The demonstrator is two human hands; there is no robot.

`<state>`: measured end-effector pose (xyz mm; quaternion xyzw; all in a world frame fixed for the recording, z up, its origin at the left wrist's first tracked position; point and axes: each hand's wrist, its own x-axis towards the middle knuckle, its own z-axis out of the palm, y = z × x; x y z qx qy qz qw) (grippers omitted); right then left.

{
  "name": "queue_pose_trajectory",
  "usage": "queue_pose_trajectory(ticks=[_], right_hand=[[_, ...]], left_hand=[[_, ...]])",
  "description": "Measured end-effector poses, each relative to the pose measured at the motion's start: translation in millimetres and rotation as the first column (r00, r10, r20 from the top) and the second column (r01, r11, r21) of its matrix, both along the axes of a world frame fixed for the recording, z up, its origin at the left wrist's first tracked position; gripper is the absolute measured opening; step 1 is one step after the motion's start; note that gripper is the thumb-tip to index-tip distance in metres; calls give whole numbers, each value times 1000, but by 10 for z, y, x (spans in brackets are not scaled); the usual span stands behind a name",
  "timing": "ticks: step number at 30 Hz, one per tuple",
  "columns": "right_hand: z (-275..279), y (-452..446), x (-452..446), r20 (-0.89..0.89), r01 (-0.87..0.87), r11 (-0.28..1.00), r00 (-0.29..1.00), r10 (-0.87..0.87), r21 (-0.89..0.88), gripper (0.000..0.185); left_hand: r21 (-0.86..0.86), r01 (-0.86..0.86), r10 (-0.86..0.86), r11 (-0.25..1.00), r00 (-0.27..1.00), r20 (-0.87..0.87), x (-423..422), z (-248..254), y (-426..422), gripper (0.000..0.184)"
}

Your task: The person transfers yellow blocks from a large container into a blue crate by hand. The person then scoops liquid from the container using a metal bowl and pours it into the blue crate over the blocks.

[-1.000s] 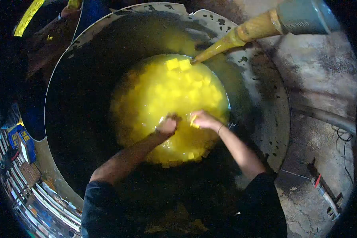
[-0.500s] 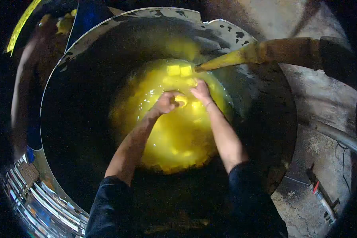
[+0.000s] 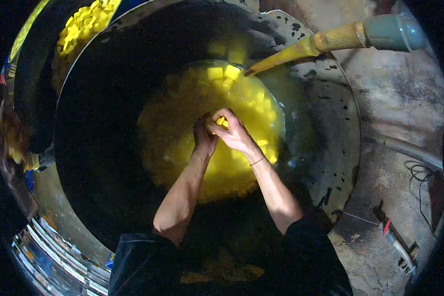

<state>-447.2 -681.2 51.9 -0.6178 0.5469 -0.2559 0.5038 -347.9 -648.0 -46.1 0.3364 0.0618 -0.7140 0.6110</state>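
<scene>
One yellow piece (image 3: pixel 223 122) sits in the curled grasp of my right hand (image 3: pixel 234 134); my left hand (image 3: pixel 204 135) is just beside, its hold hidden.

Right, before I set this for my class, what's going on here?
A person's bare right hand is curled round a small yellow block, with the bare left hand close against it, its grip lost in shadow. Both are above cloudy yellow liquid in a large round dark vat. Other yellow blocks show in the liquid, some near the tip of a tapered yellow-brown pipe. A heap of yellow blocks lies beyond the rim at upper left.
</scene>
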Motion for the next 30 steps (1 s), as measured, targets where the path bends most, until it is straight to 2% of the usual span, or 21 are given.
queue_pose_trajectory(ticks=[2, 4, 5, 6, 7, 8, 10, 12, 13, 15, 16, 17, 19, 21, 22, 23, 25, 27, 28, 29, 30], right_hand=[[168, 62, 51, -10, -65, 992, 998, 66, 112, 40], [162, 127, 134, -374, -130, 973, 926, 51, -191, 57], [202, 81, 113, -200, -200, 965, 952, 233, 172, 69], [246, -23, 67, -115, -247, 926, 950, 289, 285, 70], [337, -34, 27, -32, -69, 939, 996, 85, 337, 65], [439, -43, -3, 41, 102, 910, 991, -129, 401, 64], [-119, 163, -194, -376, 132, 976, 925, -58, 176, 50], [-1169, 777, -420, -609, -63, 992, 793, -18, -112, 41], [-1117, 987, -359, -680, -160, 953, 731, -60, -256, 36], [-1217, 1140, -333, -699, -282, 941, 711, 74, -188, 31], [-1454, 1125, -448, -625, -315, 949, 738, 255, 15, 30], [-1566, 1169, -489, -472, -185, 976, 875, 111, -113, 34], [-1253, 1026, -409, -262, -339, 915, 924, 279, -221, 31], [-779, 887, -207, -208, -474, 807, 880, 426, -352, 29], [-276, 856, 28, -83, -467, 883, 879, 470, 57, 28], [-5, 858, 185, 44, -420, 782, 890, 453, 461, 28], [234, 885, 399, 163, -552, 765, 832, 530, 333, 27], [1349, 1015, 871, 225, -623, 722, 782, 582, 301, 33], [1820, 1104, 1072, 307, -667, 668, 745, 592, 330, 39], [2175, 1267, 1266, 318, -660, 703, 748, 583, 263, 39], [2457, 1466, 1445, 331, -649, 735, 750, 573, 197, 40]], left_hand=[[132, -53, 53, 990, 999, 3, -147, 60, -6, 27], [-8, -330, 328, 944, 938, 113, -339, -67, -22, 28], [25, -294, 292, 956, 955, 58, -249, -52, -24, 30], [57, -255, 255, 965, 967, 2, -114, 214, -54, 33], [83, -214, 219, 973, 974, -55, -11, 469, -101, 35], [12, -263, 254, 965, 919, -301, 50, 699, -141, 32], [45, -203, 208, 978, 940, -272, 192, 1094, -326, 28], [-71, -203, 166, 977, 921, -352, 333, 1487, -540, 24], [-106, -231, 175, 967, 908, -380, 401, 1781, -638, 24], [-207, -296, 185, 933, 884, -429, 549, 2358, -779, 25], [-276, -329, 182, 903, 876, -448, 654, 2599, -808, 25], [-329, -361, 187, 873, 869, -458, 776, 2847, -788, 26], [-399, -423, 213, 814, 855, -473, 1088, 3327, -638, 27], [-421, -464, 227, 779, 835, -501, 1398, 3669, -324, 26], [-426, -503, 281, 752, 829, -483, 1547, 3773, -112, 27], [-438, -510, 300, 740, 834, -463, 1713, 3784, 101, 28], [-464, -545, 389, 699, 833, -393, 2004, 3758, 531, 31], [-416, -635, 512, 652, 772, -376, 2241, 3635, 948, 36], [-517, -545, 615, 661, 787, -44, 2312, 3518, 1132, 37], [-552, -462, 678, 694, 676, 287, 2384, 3402, 1316, 38], [-426, -647, 582, 632, 760, -291, 2466, 3354, 1535, 40]])
